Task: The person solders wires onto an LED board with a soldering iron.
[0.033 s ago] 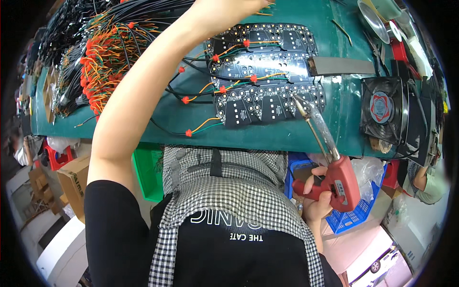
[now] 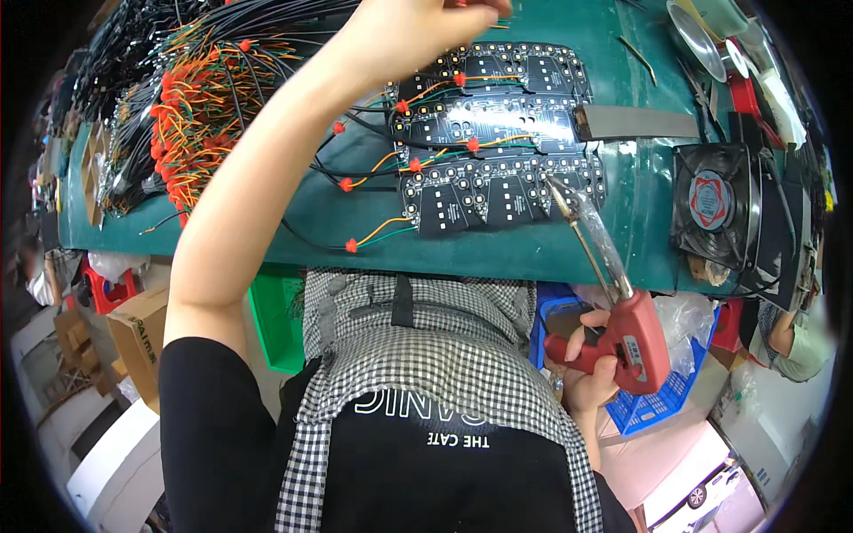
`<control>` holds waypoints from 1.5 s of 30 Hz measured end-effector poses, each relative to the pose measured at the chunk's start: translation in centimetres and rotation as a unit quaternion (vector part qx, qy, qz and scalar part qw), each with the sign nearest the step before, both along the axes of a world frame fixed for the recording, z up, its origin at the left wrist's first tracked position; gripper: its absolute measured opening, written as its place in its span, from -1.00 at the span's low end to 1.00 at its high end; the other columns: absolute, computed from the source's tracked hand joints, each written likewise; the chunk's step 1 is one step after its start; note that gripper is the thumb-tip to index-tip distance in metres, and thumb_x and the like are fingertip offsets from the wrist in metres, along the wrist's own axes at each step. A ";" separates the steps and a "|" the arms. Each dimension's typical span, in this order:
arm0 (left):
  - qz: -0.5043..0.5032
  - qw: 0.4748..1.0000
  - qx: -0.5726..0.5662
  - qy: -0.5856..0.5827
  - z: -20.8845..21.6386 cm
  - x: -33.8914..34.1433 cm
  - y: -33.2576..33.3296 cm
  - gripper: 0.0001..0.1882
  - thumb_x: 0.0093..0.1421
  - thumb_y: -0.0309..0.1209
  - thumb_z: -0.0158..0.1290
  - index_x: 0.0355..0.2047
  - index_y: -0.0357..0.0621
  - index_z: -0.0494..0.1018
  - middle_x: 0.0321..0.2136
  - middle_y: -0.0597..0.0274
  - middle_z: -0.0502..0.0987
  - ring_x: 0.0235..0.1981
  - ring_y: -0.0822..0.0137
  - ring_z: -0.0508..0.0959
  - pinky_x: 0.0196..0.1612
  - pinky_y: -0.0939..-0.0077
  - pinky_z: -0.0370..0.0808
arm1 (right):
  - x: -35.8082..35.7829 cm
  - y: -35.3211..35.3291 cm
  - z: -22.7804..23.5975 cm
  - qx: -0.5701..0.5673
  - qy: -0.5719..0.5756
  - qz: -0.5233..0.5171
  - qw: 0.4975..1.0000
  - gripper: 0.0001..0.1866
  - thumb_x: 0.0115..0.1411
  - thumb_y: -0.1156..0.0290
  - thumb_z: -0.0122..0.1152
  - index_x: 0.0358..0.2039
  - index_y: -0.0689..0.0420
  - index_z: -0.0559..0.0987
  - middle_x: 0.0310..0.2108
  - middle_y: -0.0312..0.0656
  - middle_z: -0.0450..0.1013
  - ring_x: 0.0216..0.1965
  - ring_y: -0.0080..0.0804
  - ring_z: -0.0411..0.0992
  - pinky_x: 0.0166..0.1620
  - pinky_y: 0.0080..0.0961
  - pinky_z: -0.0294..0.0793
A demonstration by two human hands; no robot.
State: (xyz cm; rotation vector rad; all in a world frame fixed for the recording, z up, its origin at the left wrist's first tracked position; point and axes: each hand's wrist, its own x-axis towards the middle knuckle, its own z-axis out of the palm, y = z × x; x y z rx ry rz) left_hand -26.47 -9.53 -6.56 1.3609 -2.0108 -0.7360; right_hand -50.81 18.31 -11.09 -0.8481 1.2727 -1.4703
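My right hand (image 2: 593, 360) grips a red soldering gun (image 2: 641, 342) with a plastic-wrapped barrel. Its tip reaches over the near-right part of a black circuit board panel (image 2: 511, 191); contact cannot be told. My left hand (image 2: 422, 35) is closed at the upper edge, over the panel's far side. A bit of red shows at its fingertips, like the red pieces on the wire leads; the frame edge cuts off the rest. Several black wire leads (image 2: 382, 135) with red pieces (image 2: 415, 166) and orange and green ends lie on the panel's left part.
A large bundle of wire leads (image 2: 200, 133) fills the left of the green table (image 2: 635, 191). A flat grey bar (image 2: 640, 123) lies against the panel's right side. Farther right are a fan (image 2: 711, 200) and tweezers (image 2: 638, 60). Below stand green (image 2: 277, 329) and blue (image 2: 653, 404) crates.
My left hand has come slightly nearer and more into view, and red now shows at its fingertips. My right hand and the soldering gun have stayed in place.
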 end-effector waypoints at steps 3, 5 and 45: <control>-0.084 0.991 -0.101 0.032 0.8 1.5 6.9 -0.92 0.06 -0.52 0.12 -0.40 -0.26 0.49 -0.56 0.25 0.42 -0.57 0.45 0.38 -0.48 0.70 0.29 | -0.3 0.2 0.1 0.002 -0.014 0.022 1.000 -0.22 0.07 -0.02 0.26 0.09 0.30 0.24 -0.18 0.08 0.39 -0.52 -0.42 0.35 -0.51 -0.58 0.36; -0.100 0.979 -0.161 -0.078 0.4 1.6 11.1 -0.86 -0.04 -0.58 0.15 -0.40 -0.23 0.52 -0.55 0.22 0.43 -0.56 0.32 0.45 -0.50 0.52 0.39 | -0.6 0.4 0.1 0.018 -0.010 0.044 0.999 -0.22 0.06 -0.04 0.27 0.08 0.30 0.26 -0.17 0.08 0.39 -0.50 -0.42 0.36 -0.51 -0.58 0.36; -0.129 0.943 -0.251 -0.180 -2.2 0.4 15.7 -0.64 -0.24 -0.57 0.09 -0.32 -0.34 0.51 -0.45 0.17 0.38 -0.50 0.31 0.45 -0.51 0.53 0.43 | -2.6 2.6 -1.6 0.026 0.282 0.169 0.944 -0.22 -0.05 -0.14 0.31 -0.08 0.34 0.45 -0.32 -0.09 0.53 -0.33 -0.23 0.54 -0.23 -0.42 0.52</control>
